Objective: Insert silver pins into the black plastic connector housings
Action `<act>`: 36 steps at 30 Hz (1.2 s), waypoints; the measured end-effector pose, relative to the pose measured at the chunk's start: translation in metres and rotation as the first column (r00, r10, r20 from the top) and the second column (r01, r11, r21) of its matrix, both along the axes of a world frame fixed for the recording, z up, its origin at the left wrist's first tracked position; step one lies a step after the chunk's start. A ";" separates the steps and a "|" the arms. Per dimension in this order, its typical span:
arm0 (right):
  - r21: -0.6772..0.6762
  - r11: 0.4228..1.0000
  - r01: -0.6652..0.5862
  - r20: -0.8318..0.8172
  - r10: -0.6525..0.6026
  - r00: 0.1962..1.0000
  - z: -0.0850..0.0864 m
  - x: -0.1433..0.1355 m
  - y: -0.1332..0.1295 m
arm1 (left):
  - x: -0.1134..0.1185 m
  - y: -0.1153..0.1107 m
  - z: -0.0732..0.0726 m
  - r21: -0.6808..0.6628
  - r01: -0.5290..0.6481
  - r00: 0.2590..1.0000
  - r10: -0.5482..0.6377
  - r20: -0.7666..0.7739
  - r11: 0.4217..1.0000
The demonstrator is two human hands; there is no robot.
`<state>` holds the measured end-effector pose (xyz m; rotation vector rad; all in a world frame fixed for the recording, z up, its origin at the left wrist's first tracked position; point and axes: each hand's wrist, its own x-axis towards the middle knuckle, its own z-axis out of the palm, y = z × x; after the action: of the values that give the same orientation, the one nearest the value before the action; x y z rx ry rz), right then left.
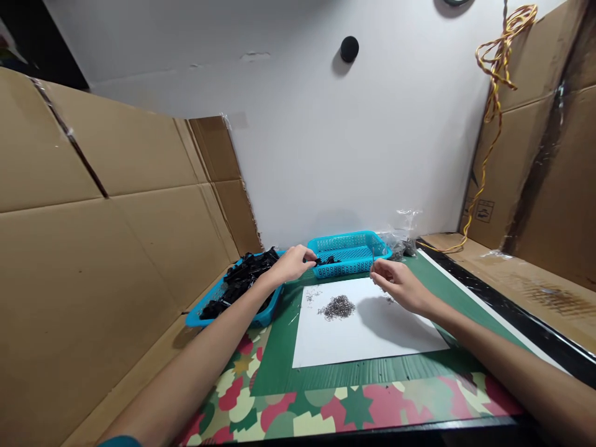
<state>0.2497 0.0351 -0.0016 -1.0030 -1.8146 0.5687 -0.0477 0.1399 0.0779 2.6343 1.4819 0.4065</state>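
My left hand point(294, 264) reaches to the near left edge of the back blue basket point(356, 268), its fingers curled together around a small black piece at the tips. Several similar black pieces point(330, 260) lie inside that basket. My right hand point(398, 284) is raised above the right part of a white sheet point(335, 351), closed on a thin, upright, stick-like tool point(373, 254) whose exact kind I cannot make out. Between the hands, a pile of tiny metal parts point(339, 307) rests on the sheet. Under my left forearm, a second blue basket point(265, 318) is heaped with black pieces point(246, 276).
A few loose metal bits point(311, 294) are scattered at the sheet's far left corner. Clear plastic bags point(404, 243) stand right of the back basket. Cardboard walls point(139, 236) flank both sides. A yellow-red twisted cord point(487, 149) hangs at right. Beneath the sheet is a green mat point(279, 366).
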 end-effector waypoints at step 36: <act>-0.112 0.992 -0.051 -0.181 0.030 0.983 0.001 0.026 0.013 | -0.136 -0.015 0.023 0.178 -0.016 0.947 0.072 -0.314 0.984</act>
<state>0.2755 0.0478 -0.0010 -0.9619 -1.6605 0.7727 -0.1836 0.1253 0.1010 2.9209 1.6664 0.1172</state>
